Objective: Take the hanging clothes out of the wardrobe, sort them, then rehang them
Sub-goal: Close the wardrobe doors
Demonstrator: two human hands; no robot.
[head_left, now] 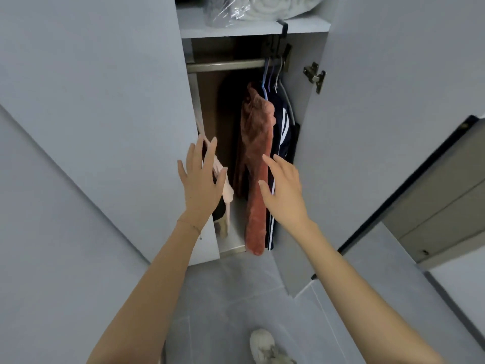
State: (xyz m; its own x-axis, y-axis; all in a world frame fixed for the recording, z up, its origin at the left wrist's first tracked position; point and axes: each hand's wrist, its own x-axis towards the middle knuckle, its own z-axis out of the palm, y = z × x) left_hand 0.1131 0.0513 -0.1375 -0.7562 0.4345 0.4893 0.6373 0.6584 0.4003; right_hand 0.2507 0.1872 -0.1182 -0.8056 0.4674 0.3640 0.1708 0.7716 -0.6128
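Note:
A rust-pink garment (256, 164) hangs on a hanger from the metal rail (225, 64) inside the wardrobe. Right behind it hangs a dark navy garment with white stripes (284, 127). A pale pink garment (225, 187) shows at the left, partly hidden by the left door. My left hand (201, 177) is raised with fingers spread straight, in front of the left door's edge. My right hand (282, 190) reaches forward with straight fingers, just in front of the rust-pink garment; I cannot tell if it touches. Neither hand holds anything.
The left door (105, 101) and right door (367, 127) stand open on either side. A shelf (252, 30) above the rail carries a plastic-wrapped bundle and a white blanket. Grey floor tiles lie below, with a shoe (262, 345) at the bottom.

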